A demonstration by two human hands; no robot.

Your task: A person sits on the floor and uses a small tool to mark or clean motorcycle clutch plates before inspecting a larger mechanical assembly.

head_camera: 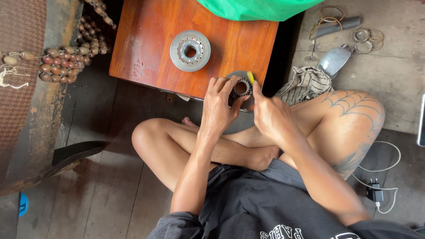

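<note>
1. Head view: left hand (pixel 218 108) is closed round a small toothed metal gear (pixel 241 87), held over a grey disc (pixel 237 75) at the near edge of the wooden table (pixel 146 48)
2. Right hand (pixel 271 116) is curled on a yellow-tipped tool (pixel 250 78) touching the gear
3. Judged heavy, rigid, possibly greasy; best gripped across its toothed rim
4. A perforated metal hub (pixel 190 50) lies apart

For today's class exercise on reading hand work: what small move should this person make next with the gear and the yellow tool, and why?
Probably turn the gear a little with the left hand. That hand grips the gear at the edge of the wooden table, while the right hand holds the yellow tool against one side, so a turn would bring the other teeth to it.
</note>
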